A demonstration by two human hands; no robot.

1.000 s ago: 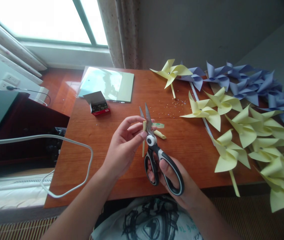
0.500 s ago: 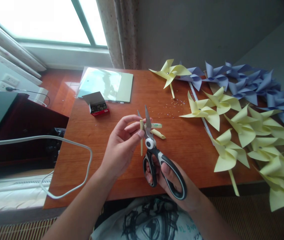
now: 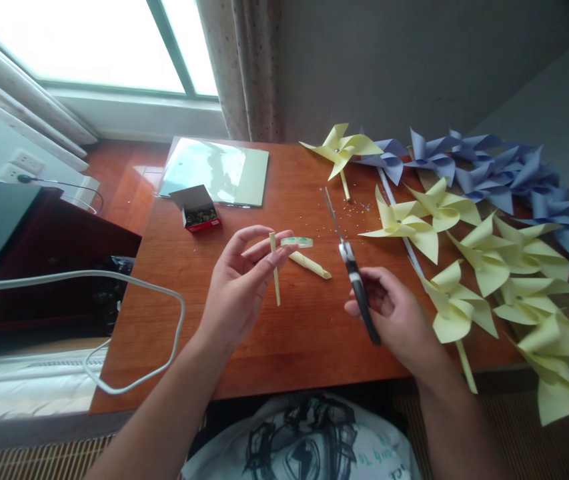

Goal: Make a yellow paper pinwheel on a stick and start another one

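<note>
My left hand [image 3: 237,287] pinches a thin rolled yellow paper stick [image 3: 275,273] between thumb and fingertips, above the wooden table [image 3: 244,333]. My right hand [image 3: 394,313] grips black-handled scissors [image 3: 349,263], blades closed and pointing away, to the right of the stick. On the table between the hands lie a small roll of clear tape [image 3: 297,242] and a second rolled yellow paper piece [image 3: 310,265].
Yellow paper pinwheels [image 3: 489,260] and blue pinwheels [image 3: 489,167] cover the table's right side. A small open box of pins [image 3: 197,210] and a pale green sheet in plastic [image 3: 217,170] lie at the back left. A white cable [image 3: 129,333] loops at the left edge.
My right hand has swung the scissors away from the stick to the right and turned them edge-on, blades closed. My left hand still holds the stick, now tilted.
</note>
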